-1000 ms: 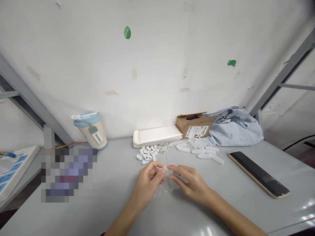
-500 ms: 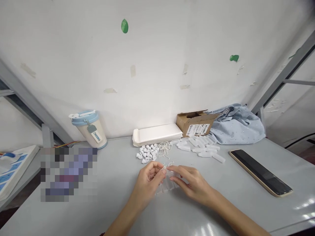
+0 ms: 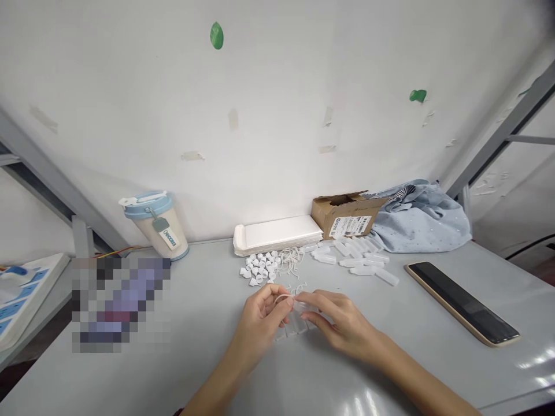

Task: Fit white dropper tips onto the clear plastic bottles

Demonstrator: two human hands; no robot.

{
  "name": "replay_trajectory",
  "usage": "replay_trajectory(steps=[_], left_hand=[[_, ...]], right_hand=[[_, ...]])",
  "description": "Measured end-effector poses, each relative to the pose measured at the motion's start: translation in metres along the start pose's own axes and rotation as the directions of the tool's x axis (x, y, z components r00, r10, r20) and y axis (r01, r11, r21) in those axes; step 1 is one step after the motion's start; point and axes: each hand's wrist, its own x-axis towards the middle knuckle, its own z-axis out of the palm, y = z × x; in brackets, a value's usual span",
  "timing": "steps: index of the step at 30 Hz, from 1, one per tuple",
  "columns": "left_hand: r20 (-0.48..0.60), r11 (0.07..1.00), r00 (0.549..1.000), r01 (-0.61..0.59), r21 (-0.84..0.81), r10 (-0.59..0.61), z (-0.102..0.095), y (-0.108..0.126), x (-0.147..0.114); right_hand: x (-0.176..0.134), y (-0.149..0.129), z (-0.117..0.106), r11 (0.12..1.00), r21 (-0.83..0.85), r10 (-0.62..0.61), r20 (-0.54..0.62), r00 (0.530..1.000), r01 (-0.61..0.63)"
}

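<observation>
My left hand (image 3: 265,312) is closed, with a thin white cord (image 3: 282,296) pinched between thumb and fingers. The cord bows up in a small arc toward my right hand (image 3: 340,319). My right index fingertip touches the cord's end, while the thumb stays apart below it. Under and between the hands lie several clear plastic tubes (image 3: 295,325) side by side, partly hidden. Just beyond are a few loose cords (image 3: 299,288), a heap of white caps (image 3: 260,267) and a tangle of white cords (image 3: 289,261). More translucent tubes (image 3: 366,263) are scattered to the right.
A stack of white trays (image 3: 280,234), an open cardboard box (image 3: 347,218) and a light blue cloth (image 3: 427,222) stand along the wall. A phone (image 3: 462,300) lies at right. At left are a tumbler (image 3: 160,228), a blurred-out item (image 3: 124,303) and a power strip (image 3: 19,300).
The white cord now shows as an arc above my left fingers; before, only a small whitish bit showed at the fingertips. Both hands stay nearly in place, and the view has shifted slightly.
</observation>
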Motion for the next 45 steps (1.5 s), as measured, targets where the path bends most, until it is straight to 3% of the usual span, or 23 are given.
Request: replay_trajectory(steps=[4, 14, 20, 25, 28, 31, 34, 36, 40, 45], left_hand=[[-0.003, 1.000, 1.000, 0.019, 0.017, -0.019, 0.000, 0.002, -0.001], [0.056, 0.996, 0.998, -0.001, -0.085, 0.006, -0.002, -0.004, 0.001], [0.005, 0.998, 1.000, -0.011, -0.065, 0.011, -0.001, -0.008, 0.002], [0.003, 0.998, 0.999, -0.042, 0.050, 0.042, 0.005, -0.004, -0.002], [-0.004, 0.992, 0.995, -0.104, 0.077, 0.105, 0.007, -0.004, -0.003], [-0.065, 0.951, 0.963, -0.244, 0.188, 0.260, 0.007, -0.006, -0.005], [-0.088, 0.808, 0.860, -0.431, 0.400, 0.503, 0.009, -0.006, -0.006], [-0.034, 0.682, 0.777, -0.529, 0.506, 0.628, 0.011, -0.006, -0.004], [0.170, 0.434, 0.663, -0.640, 0.634, 0.729, 0.017, -0.005, 0.006], [0.297, 0.251, 0.633, -0.629, 0.736, 0.715, 0.019, -0.009, 0.021]], right_hand=[[0.000, -0.001, 0.001, 1.000, 0.009, -0.010, 0.023, 1.000, 0.010], [-0.001, -0.002, 0.010, 0.998, 0.042, 0.048, -0.136, 0.990, -0.043], [-0.001, -0.002, 0.012, 0.992, 0.058, 0.117, -0.078, 0.990, -0.113], [0.001, -0.003, 0.011, 0.976, 0.116, 0.194, -0.087, 0.977, -0.184], [0.006, -0.005, 0.006, 0.867, 0.383, 0.357, -0.031, 0.933, -0.319], [0.012, -0.005, -0.001, 0.603, 0.712, 0.431, 0.089, 0.898, -0.360], [0.015, 0.000, -0.004, 0.372, 0.863, 0.443, 0.160, 0.882, -0.342], [0.015, 0.005, -0.003, 0.270, 0.905, 0.443, 0.186, 0.877, -0.329], [0.014, 0.014, 0.001, 0.157, 0.928, 0.441, 0.240, 0.865, -0.338], [0.015, 0.018, 0.002, 0.126, 0.926, 0.421, 0.276, 0.864, -0.357]])
